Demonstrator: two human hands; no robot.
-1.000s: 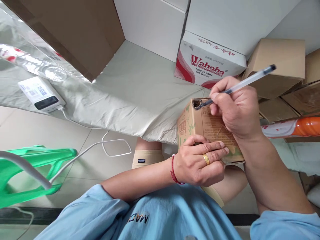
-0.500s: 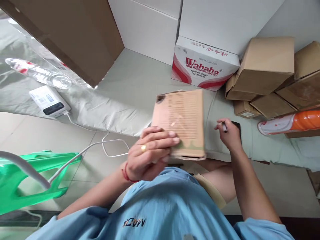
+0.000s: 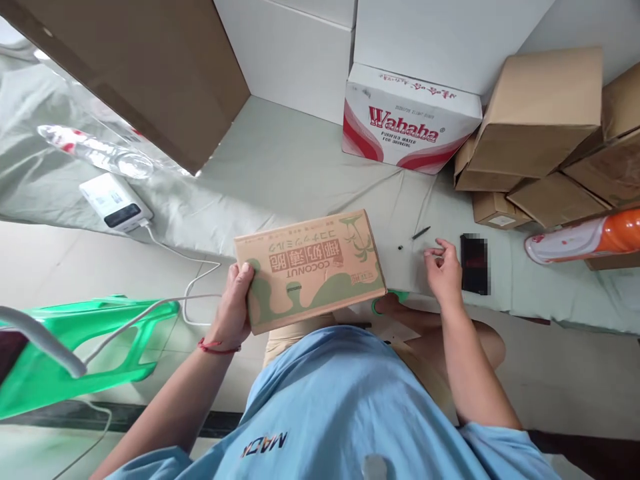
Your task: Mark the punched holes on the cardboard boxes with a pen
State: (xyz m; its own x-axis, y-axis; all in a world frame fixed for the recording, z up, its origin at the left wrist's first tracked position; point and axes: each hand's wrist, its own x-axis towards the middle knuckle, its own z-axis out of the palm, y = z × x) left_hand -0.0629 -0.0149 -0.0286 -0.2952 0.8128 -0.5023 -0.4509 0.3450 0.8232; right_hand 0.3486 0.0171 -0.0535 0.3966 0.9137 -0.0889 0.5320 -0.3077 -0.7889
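Note:
A brown cardboard box (image 3: 320,257) printed with green shapes and the word COCONUT is held at its left end by my left hand (image 3: 235,293), the thumb on its top face. It is tilted over my lap, by the front edge of the covered surface. To its right, my right hand (image 3: 444,272) hovers with loosely curled fingers apart, and I see nothing in it. Beyond that hand a dark pen (image 3: 421,233) lies on the cloth, near a small black piece (image 3: 400,247). A black phone-like device (image 3: 473,265), partly blurred out, is right of the hand.
At the back stands a Wahaha water carton (image 3: 410,123). Brown boxes (image 3: 537,113) are stacked on the right, near an orange-and-white bottle (image 3: 590,233). On the left are a large carton (image 3: 135,60), a clear bottle (image 3: 100,150), a cabled power bank (image 3: 115,203) and a green stool (image 3: 95,340).
The box has been turned to another face and moved left and lower, with my left hand now at its left end. My right hand has let go of the pen, which lies on the cloth.

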